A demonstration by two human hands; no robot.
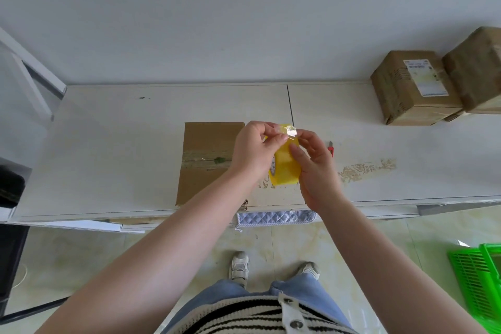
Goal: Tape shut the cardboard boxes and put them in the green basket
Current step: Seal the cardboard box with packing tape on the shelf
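A yellow roll of clear packing tape [285,168] is held above the white desk [135,144] by both hands.

The roll is gripped by the curled right hand [314,168]; its loose end is pinched by the left hand [257,149]. Beneath, near the desk's front edge, a flat brown cardboard box [208,160] lies. A red cutter [331,150] lies just beside. Two taped brown boxes [414,89] stand far right. A green plastic basket [479,282] sits on the floor.

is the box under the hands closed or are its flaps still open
Closed. The cardboard box lies flat on the table, flaps down and meeting at a centre seam with old tape residue.
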